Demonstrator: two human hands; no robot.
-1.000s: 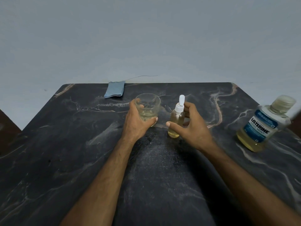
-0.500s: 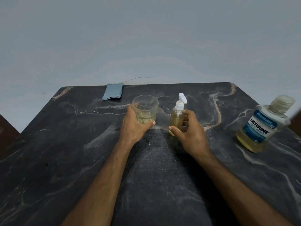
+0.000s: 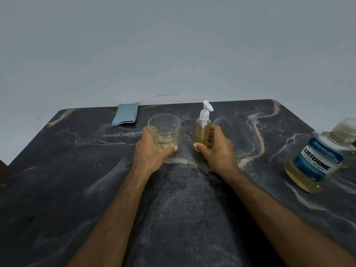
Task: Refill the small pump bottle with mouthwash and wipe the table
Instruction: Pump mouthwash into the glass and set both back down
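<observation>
The small pump bottle (image 3: 202,130), clear with yellowish mouthwash and a white pump head, stands upright near the middle of the dark marble table (image 3: 57,180). My right hand (image 3: 215,149) grips its lower body from the right. My left hand (image 3: 152,153) holds a clear glass tumbler (image 3: 164,132) with a little yellowish liquid at the bottom, just left of the bottle. A large Listerine mouthwash bottle (image 3: 317,160), capped and partly full, stands at the right edge. A folded blue cloth (image 3: 126,116) lies at the table's far edge.
A pale wall rises behind the table. A thin wire (image 3: 159,96) runs along the wall base behind the cloth. A wet smear (image 3: 179,160) shows on the table in front of the glass and the pump bottle.
Both hands have slid the glass and the pump bottle farther from me. The pump head has turned, its spout pointing right.
</observation>
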